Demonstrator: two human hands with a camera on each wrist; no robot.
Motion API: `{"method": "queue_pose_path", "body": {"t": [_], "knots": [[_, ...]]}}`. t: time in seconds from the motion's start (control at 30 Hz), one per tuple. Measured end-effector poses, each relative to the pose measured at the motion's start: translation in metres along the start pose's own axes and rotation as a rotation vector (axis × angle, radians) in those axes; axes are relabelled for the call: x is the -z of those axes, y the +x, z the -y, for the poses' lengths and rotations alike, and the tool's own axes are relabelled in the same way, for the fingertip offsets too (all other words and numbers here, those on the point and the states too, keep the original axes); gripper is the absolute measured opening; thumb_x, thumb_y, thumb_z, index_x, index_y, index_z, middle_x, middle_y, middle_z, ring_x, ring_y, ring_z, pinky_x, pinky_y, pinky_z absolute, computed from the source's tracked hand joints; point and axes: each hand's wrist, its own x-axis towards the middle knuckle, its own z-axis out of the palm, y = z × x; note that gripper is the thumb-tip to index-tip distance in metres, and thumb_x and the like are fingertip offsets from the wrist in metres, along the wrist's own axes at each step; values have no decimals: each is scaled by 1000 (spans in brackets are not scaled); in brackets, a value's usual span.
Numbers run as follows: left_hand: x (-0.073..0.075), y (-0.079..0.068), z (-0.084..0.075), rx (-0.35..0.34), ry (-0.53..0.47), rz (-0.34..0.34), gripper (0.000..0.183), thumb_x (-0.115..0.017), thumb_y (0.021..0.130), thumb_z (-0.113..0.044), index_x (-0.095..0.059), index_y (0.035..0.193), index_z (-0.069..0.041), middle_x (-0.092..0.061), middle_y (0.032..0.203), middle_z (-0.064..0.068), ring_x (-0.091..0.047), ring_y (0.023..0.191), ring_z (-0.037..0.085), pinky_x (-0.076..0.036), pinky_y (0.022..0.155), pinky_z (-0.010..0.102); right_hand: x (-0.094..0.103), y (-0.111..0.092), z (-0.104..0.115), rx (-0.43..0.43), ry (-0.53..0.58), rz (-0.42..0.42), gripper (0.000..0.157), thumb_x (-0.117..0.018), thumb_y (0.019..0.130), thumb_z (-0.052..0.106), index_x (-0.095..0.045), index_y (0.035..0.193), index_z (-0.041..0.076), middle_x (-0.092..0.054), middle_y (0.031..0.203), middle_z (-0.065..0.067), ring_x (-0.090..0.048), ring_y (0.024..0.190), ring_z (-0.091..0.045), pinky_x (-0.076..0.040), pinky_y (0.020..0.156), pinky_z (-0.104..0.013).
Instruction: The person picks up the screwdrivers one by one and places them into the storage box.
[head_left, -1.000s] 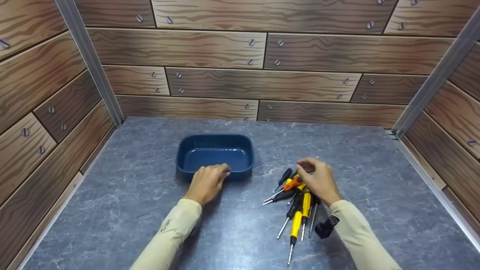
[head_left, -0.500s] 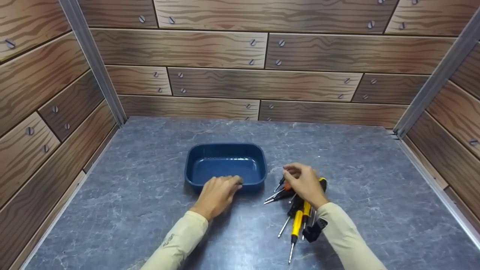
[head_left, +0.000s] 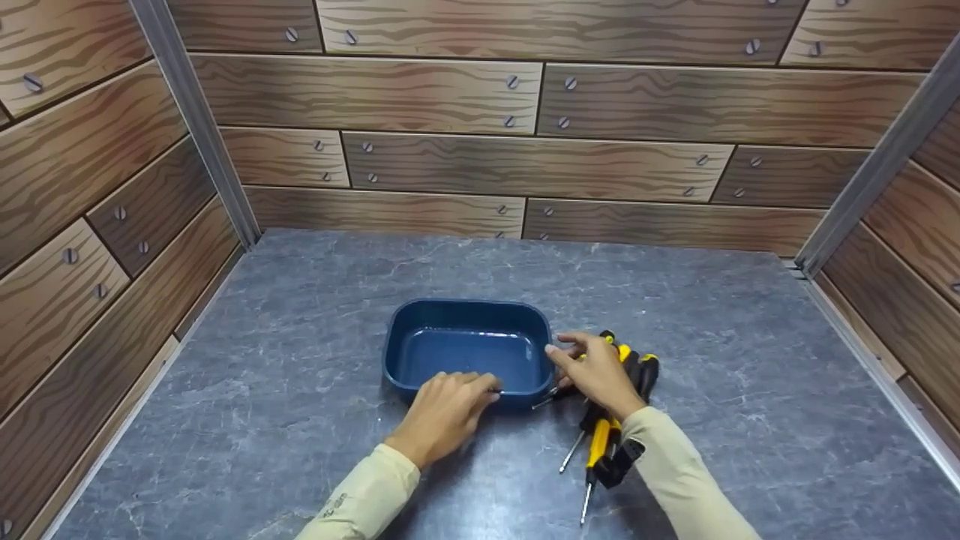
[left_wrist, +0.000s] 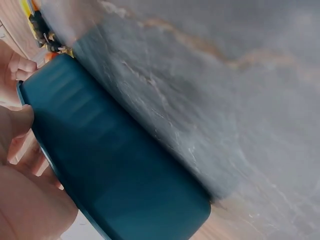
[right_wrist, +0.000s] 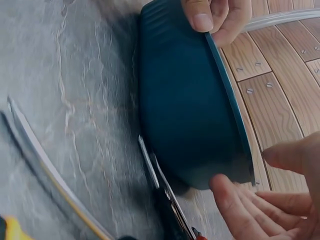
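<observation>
My left hand grips the front rim of a dark blue rectangular plastic basin, thumb outside and fingers over the inner side. The basin holds nothing. At its right end is my right hand, thumb and fingers spread on either side of the corner; in the right wrist view they stand right at the rim, uncurled. Beneath and beside that hand lies a heap of screwdrivers, including a yellow-handled screwdriver; the hand hides part of the heap. Two metal shafts point at the basin's base.
The grey marbled tabletop carries everything. Wood-patterned panels stand behind and on both sides, with metal corner posts between them. Black and yellow screwdriver handles stick out right of the right hand.
The basin has slid right and toward me, with my left hand on its rim. My right hand has moved left from above the screwdrivers to the basin's right end.
</observation>
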Motion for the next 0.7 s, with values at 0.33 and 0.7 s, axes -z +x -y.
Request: {"method": "queue_pose_path", "body": {"t": [0.33, 0.7], "knots": [[3, -7, -6, 10, -22, 14, 20, -58, 104, -30, -70, 114, -19, -73, 99, -5, -67, 88, 16, -52, 74, 33, -8, -1, -2, -110, 86, -12, 40, -71, 93, 6, -63, 128, -11, -66, 84, -14, -64, 51, -17, -60, 54, -32], [27, -23, 30, 222, 58, 24, 95, -51, 94, -70, -38, 153, 4, -35, 158, 23, -30, 148, 38, -23, 121, 51, -7, -2, -5, -146, 156, -2, 40, -72, 92, 4, -62, 128, -11, -67, 82, -13, -63, 51, -16, -58, 52, -29]]}}
